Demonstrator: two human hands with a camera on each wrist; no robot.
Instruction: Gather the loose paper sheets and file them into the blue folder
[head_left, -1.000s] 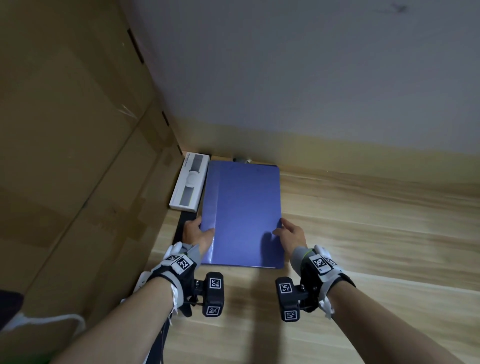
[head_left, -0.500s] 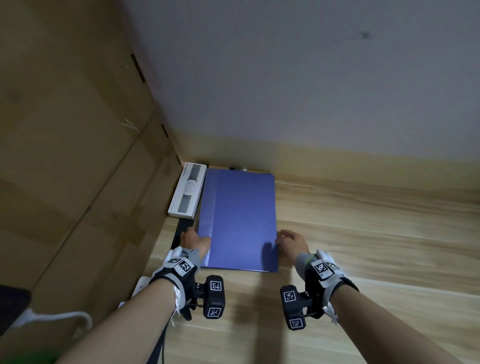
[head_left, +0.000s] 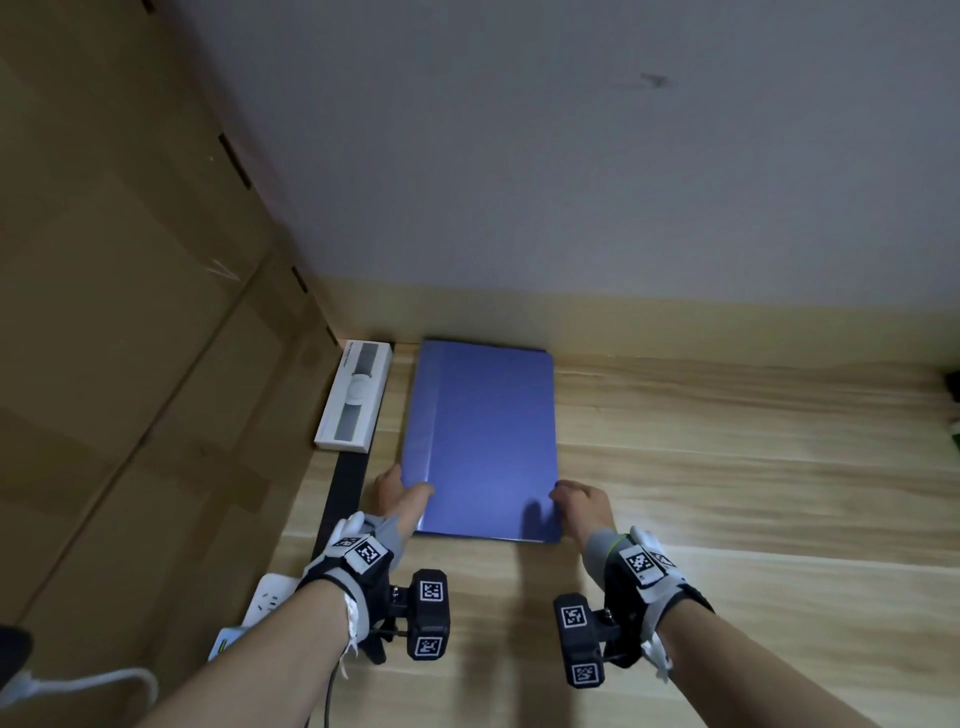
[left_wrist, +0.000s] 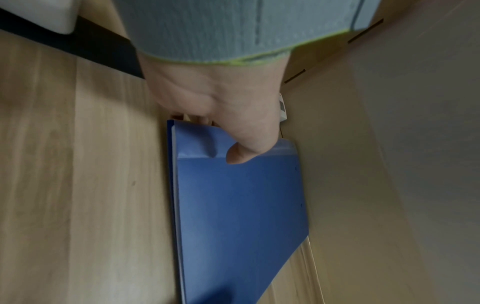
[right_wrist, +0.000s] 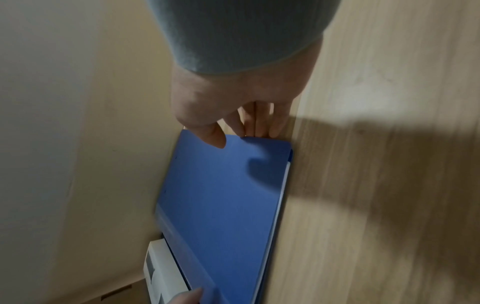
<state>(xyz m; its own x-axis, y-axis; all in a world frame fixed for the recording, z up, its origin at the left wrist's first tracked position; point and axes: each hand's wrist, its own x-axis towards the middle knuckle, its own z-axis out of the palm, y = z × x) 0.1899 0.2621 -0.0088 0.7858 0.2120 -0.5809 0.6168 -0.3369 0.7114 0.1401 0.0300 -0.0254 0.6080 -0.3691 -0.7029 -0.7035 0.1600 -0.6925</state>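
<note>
The blue folder (head_left: 483, 441) lies closed and flat on the wooden table (head_left: 727, 493), its far edge at the wall. My left hand (head_left: 400, 493) holds its near left edge; in the left wrist view the thumb lies on top of the folder (left_wrist: 241, 216) and the fingers are hidden beneath it. My right hand (head_left: 579, 506) pinches the near right corner, thumb on the cover and fingers at the edge of the folder (right_wrist: 223, 195). A thin white paper edge (right_wrist: 281, 197) shows along the folder's open side. No loose sheets are in view.
A white box (head_left: 354, 397) lies left of the folder, on a black strip (head_left: 343, 493). Tall cardboard boxes (head_left: 130, 364) wall off the left side. A white power strip (head_left: 265, 603) with a cable sits under my left forearm. Bare wood stretches to the right.
Both hands have kept hold of the folder's near end and slid it slightly away, so its far edge now lines up with the white box's far end.
</note>
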